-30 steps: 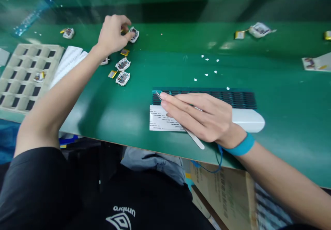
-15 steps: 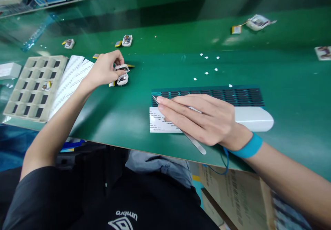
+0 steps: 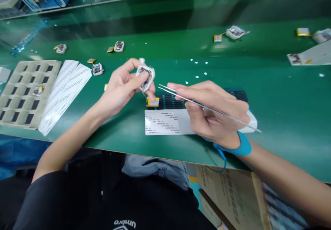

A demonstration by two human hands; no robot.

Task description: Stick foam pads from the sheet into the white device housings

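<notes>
My left hand point(image 3: 121, 85) grips a white device housing point(image 3: 146, 78) with its inner parts showing. A yellow-edged battery point(image 3: 152, 102) hangs from it by a thin wire, just above the left end of a black strip sheet point(image 3: 170, 102). In my right hand point(image 3: 216, 111) are metal tweezers point(image 3: 207, 107), their two tips apart and pointing at the housing without touching it. Below the tweezers lies a white printed label sheet point(image 3: 162, 122), partly covered by my right hand. A blue band circles my right wrist.
A beige compartment tray point(image 3: 55, 72) and printed strips point(image 3: 64, 88) lie at the left. Several more housings with batteries, such as one housing point(image 3: 97, 69), are spread over the green table point(image 3: 116, 133). Small white pieces point(image 3: 196, 62) lie beyond the black sheet.
My left hand has lifted a housing and moved right with it, its battery now hanging. My right hand has turned, and the tweezers are raised with their tips toward the housing. The view has shifted.
</notes>
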